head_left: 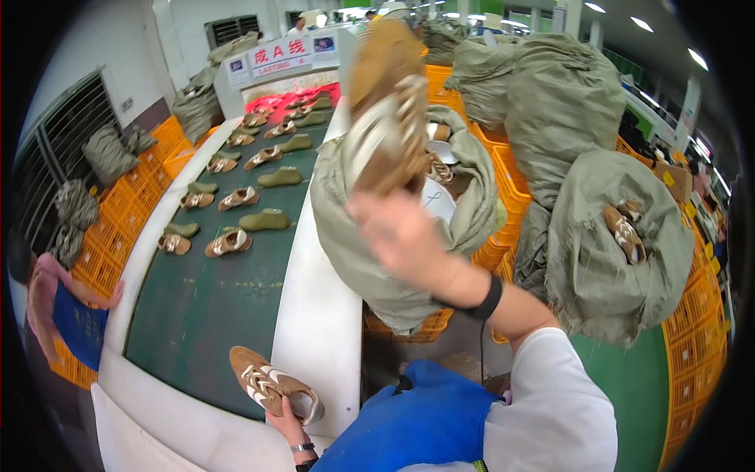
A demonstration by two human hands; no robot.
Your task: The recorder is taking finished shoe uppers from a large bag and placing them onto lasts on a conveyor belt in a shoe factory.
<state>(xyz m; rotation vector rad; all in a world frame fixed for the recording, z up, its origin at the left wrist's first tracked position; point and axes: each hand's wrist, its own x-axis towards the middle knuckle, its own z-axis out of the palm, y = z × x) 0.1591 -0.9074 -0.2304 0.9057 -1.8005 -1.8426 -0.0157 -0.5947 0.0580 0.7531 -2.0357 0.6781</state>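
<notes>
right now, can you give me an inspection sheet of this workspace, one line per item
Surface: dark green belt with white borders; pale marks on it.
Job's things: brown-and-white shoes and green shoe-shaped forms in rows.
Clutter: open sack of shoes beside the belt; other sacks, orange crates.
Hands: left hand grips a near shoe; right hand holds up a blurred shoe.
Cables: thin dark cord below the right wristband.
Surroundings: another person at left, hand on the border.

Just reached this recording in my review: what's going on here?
A person's left hand holds a brown-and-white shoe at the near end of a green belt. The right hand holds up a similar shoe, both blurred, by an open sack. Farther along the belt are more shoes and green foot forms.
</notes>
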